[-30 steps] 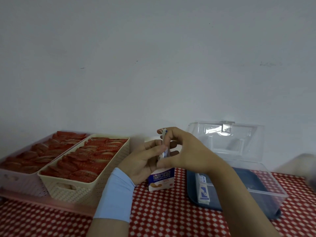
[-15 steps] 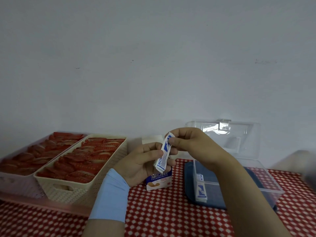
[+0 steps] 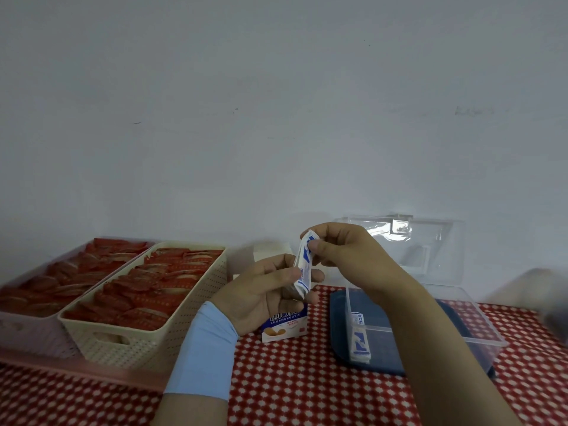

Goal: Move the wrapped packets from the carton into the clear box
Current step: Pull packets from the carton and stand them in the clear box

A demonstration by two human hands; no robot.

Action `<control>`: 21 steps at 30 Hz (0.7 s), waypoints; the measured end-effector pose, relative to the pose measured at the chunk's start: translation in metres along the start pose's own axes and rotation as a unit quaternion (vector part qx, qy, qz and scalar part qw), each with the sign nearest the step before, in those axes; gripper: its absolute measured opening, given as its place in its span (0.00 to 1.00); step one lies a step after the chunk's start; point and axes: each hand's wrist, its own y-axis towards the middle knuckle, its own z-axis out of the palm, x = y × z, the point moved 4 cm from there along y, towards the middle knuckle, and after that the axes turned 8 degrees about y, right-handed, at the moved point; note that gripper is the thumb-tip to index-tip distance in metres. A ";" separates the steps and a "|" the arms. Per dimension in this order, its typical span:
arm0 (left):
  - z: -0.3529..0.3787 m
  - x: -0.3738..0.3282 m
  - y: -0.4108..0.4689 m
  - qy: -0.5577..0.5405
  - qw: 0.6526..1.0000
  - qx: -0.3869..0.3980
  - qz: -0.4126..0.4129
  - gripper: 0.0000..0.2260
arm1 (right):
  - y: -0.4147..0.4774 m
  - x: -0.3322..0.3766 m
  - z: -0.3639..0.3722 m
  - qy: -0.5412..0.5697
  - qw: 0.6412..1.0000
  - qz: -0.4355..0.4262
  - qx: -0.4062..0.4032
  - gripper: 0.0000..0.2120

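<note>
Right hand (image 3: 347, 250) pinches a packet (image 3: 302, 265) (blue-and-white) above the carton (image 3: 284, 325).

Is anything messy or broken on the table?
Nothing stands out. The carton stands upright, a wrapped packet sits inside the clear box, and the baskets of red packets look tidy.

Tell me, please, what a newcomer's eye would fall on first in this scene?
Probably the white-and-blue wrapped packet held up at the centre, pinched by the right hand above the carton that the left hand grips. Next, the two baskets of red packets at the left, and the open clear box at the right, with packets standing at its near left wall.
</note>
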 end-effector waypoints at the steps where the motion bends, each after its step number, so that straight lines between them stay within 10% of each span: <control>1: 0.000 0.000 0.000 0.007 1.000 0.000 0.001 0.18 | 0.000 0.002 0.000 0.002 1.000 -0.005 -0.011 0.08; 12: 0.019 -0.005 0.005 0.099 0.992 -0.058 -0.044 0.08 | -0.016 0.009 -0.022 -0.047 0.999 0.023 0.016 0.03; 17: 0.037 -0.026 0.007 0.417 0.889 -0.187 0.038 0.04 | -0.029 0.018 -0.038 -0.069 0.998 0.016 0.003 0.03; 21: 0.063 -0.020 0.009 0.196 0.977 -0.083 -0.020 0.08 | -0.038 0.031 -0.050 -0.061 0.997 0.018 0.032 0.01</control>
